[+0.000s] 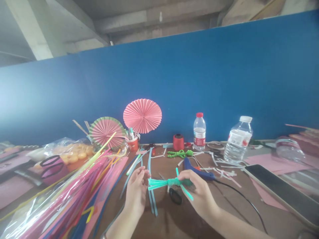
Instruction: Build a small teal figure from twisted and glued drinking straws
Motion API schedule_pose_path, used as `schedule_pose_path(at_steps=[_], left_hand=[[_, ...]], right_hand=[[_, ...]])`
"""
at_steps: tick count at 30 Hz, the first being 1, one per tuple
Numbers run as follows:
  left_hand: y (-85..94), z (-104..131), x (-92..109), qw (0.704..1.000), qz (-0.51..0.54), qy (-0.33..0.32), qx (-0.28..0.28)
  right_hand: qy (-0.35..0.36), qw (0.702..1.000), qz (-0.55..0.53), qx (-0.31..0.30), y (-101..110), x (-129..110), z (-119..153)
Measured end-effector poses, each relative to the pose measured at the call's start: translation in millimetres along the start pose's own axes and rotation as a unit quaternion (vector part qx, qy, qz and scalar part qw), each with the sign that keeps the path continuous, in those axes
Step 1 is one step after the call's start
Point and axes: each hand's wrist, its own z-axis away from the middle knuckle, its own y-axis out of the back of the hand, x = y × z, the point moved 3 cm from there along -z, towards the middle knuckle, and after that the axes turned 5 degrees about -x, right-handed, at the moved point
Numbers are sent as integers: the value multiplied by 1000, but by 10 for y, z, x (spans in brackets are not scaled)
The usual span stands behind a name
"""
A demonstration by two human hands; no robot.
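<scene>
A bundle of green pipe cleaners (161, 183) is stretched level between my two hands above the brown table. Around its middle it is wound tight, and two loose ends stick out near the right side, one up and one down. My right hand (196, 189) pinches the right end of the bundle, covering part of it. At the left, the curled fingers of my left hand (138, 182) close at the loose tips; their exact contact is partly hidden. Under the bundle lie scissors (175, 196) with dark handles. Pale blue strips (152, 199) run beside my left hand.
A blue glue gun (199, 171) with a black cord lies beyond my right hand. Two water bottles (199, 132) stand near the blue wall. On the right rests a phone (281, 189). Colourful pipe cleaners (82, 186) in plastic fill the left. Pink paper fans (142, 116) stand behind.
</scene>
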Motion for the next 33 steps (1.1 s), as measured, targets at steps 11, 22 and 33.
schedule_pose_path(at_steps=[11,22,33], left_hand=[[-322,289,-6,899,-281,135,-307],[-218,204,-100,972,-189,84,-113],[36,-28,-67,997,-76,-21,-10]], right_hand=[[178,972,150,-27,143,37,-118],[1,994,63,91,242,139,-112],[164,972,138,-97,-30,-231,28]])
